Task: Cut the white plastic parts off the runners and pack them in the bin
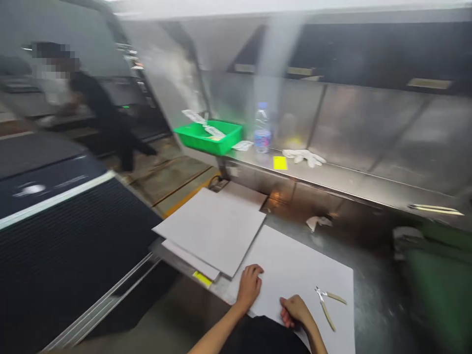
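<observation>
My left hand [250, 286] rests at the near left part of a white board [306, 265], its fingers loosely bent and apart from the thumb, with nothing visible in it. Curled into a loose fist, my right hand [295, 310] is over the same board's near edge, and no object shows in it. To the right of that hand lies a pair of nippers [323, 295] with beige handles, its handles spread apart. Left of my left hand, another white board [217, 226] lies on top of further boards, a corner close to my fingers.
A steel ledge [354, 182] behind bears a green tray [210, 137], a water bottle [262, 130], a yellow note [280, 162], white gloves [304, 157] and tweezers [437, 210]. A dark conveyor [73, 255] runs at left, with a person [99, 108] beyond. Something green [438, 285] stands right.
</observation>
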Action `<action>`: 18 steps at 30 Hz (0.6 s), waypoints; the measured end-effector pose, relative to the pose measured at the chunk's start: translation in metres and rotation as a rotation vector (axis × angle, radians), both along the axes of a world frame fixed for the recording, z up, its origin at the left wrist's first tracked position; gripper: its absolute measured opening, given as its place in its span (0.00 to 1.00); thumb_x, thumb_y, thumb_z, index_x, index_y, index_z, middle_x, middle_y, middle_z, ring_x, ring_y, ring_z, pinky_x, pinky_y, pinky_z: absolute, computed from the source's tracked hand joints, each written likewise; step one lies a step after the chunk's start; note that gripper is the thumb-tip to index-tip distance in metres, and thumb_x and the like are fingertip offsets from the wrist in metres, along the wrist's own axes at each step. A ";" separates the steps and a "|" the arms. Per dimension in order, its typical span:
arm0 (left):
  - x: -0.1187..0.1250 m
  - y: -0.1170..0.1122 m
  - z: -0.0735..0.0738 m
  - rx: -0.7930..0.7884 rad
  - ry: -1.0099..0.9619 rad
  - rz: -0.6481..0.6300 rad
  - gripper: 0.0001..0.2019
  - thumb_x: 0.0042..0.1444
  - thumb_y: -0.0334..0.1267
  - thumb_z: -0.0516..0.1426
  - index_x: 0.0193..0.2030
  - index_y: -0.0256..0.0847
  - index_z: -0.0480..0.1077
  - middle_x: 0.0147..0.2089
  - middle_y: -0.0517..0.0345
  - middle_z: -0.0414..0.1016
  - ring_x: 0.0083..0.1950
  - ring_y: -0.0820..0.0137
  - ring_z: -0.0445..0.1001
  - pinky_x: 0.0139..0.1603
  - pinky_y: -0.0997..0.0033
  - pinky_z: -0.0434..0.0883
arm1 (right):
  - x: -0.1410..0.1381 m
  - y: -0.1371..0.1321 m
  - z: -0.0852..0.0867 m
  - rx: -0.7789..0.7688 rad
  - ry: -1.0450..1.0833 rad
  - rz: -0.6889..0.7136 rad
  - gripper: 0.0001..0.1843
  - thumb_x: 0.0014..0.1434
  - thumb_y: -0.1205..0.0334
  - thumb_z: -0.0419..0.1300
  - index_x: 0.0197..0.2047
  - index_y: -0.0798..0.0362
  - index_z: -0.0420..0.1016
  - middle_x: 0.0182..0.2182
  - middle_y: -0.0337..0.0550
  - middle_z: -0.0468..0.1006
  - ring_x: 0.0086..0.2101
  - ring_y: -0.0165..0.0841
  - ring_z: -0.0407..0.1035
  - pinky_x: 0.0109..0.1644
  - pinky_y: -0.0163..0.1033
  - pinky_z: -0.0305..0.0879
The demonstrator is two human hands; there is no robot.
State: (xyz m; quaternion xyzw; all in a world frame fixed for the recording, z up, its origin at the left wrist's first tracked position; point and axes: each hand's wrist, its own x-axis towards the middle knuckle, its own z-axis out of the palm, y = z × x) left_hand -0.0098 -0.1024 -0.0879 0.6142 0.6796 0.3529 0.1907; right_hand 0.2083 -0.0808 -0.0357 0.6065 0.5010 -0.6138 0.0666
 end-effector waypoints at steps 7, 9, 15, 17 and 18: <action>-0.004 0.001 0.009 -0.030 -0.065 -0.006 0.15 0.61 0.29 0.50 0.46 0.46 0.76 0.51 0.51 0.78 0.56 0.53 0.74 0.62 0.48 0.70 | -0.014 0.026 -0.013 -0.063 -0.024 -0.105 0.35 0.77 0.42 0.53 0.24 0.56 0.75 0.17 0.37 0.73 0.16 0.27 0.66 0.23 0.32 0.62; -0.002 0.002 0.012 -0.061 -0.088 0.015 0.14 0.61 0.30 0.50 0.45 0.46 0.76 0.50 0.50 0.78 0.56 0.53 0.75 0.63 0.48 0.71 | -0.017 0.028 -0.017 -0.064 -0.036 -0.110 0.41 0.79 0.44 0.45 0.17 0.55 0.71 0.14 0.43 0.70 0.14 0.28 0.64 0.19 0.33 0.54; -0.009 0.023 0.024 -0.337 -0.230 0.035 0.12 0.63 0.42 0.51 0.42 0.43 0.75 0.47 0.48 0.80 0.53 0.54 0.80 0.60 0.50 0.75 | -0.019 0.027 -0.032 -0.059 -0.041 -0.164 0.49 0.78 0.41 0.33 0.11 0.54 0.65 0.17 0.56 0.74 0.12 0.29 0.63 0.16 0.33 0.53; -0.012 0.033 0.028 -0.530 -0.312 0.011 0.19 0.67 0.52 0.49 0.41 0.41 0.75 0.38 0.49 0.82 0.38 0.57 0.82 0.44 0.54 0.79 | -0.021 0.027 -0.035 -0.055 -0.045 -0.182 0.49 0.77 0.40 0.34 0.11 0.54 0.67 0.17 0.57 0.74 0.11 0.29 0.63 0.15 0.32 0.53; -0.012 0.036 0.031 -0.632 -0.353 -0.010 0.26 0.67 0.59 0.48 0.39 0.41 0.76 0.33 0.50 0.81 0.30 0.59 0.79 0.35 0.58 0.77 | -0.022 0.027 -0.037 -0.054 -0.048 -0.189 0.49 0.77 0.39 0.35 0.11 0.54 0.67 0.18 0.57 0.74 0.11 0.29 0.63 0.15 0.32 0.53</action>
